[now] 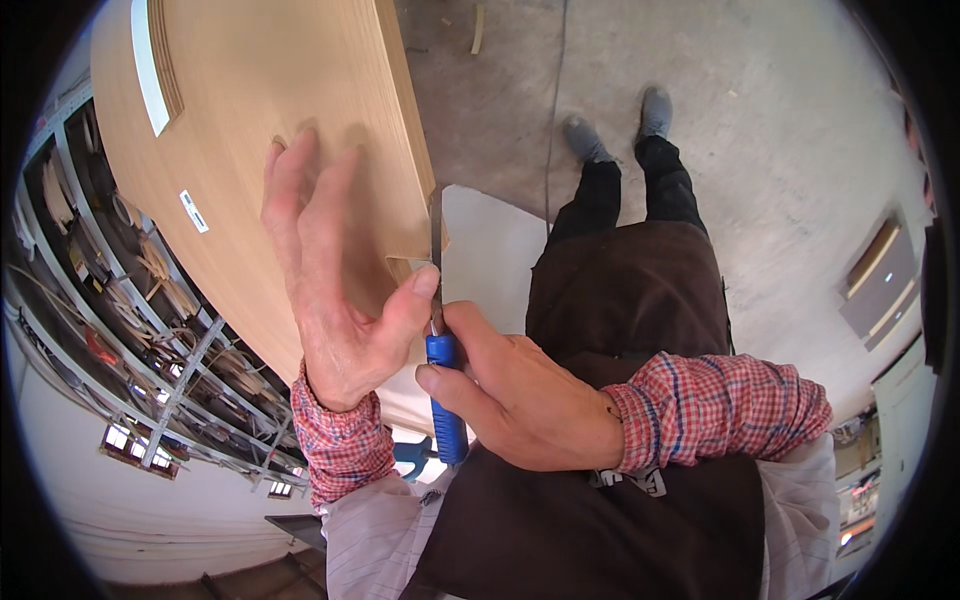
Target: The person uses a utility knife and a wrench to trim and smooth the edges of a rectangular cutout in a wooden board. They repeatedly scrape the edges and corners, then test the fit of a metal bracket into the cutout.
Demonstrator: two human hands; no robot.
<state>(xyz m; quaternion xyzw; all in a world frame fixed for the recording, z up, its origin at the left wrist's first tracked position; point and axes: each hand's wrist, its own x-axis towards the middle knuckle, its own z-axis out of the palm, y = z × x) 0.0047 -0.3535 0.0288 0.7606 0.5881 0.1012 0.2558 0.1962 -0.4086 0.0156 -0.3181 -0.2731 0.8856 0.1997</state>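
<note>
The panel (250, 130) is a light wood-grain board with a rounded edge, a white strip near its top and a small white label on its face. It stands tilted, above the apron (620, 300). Left of the panel runs a metal rack (130, 330); right of it, grey floor (800, 150). The left hand (335, 280) lies flat and open against the panel, its thumb at the panel's lower corner. The right hand (515, 395) is closed around a blue-handled tool (445, 400), whose blade runs up along the panel's edge.
</note>
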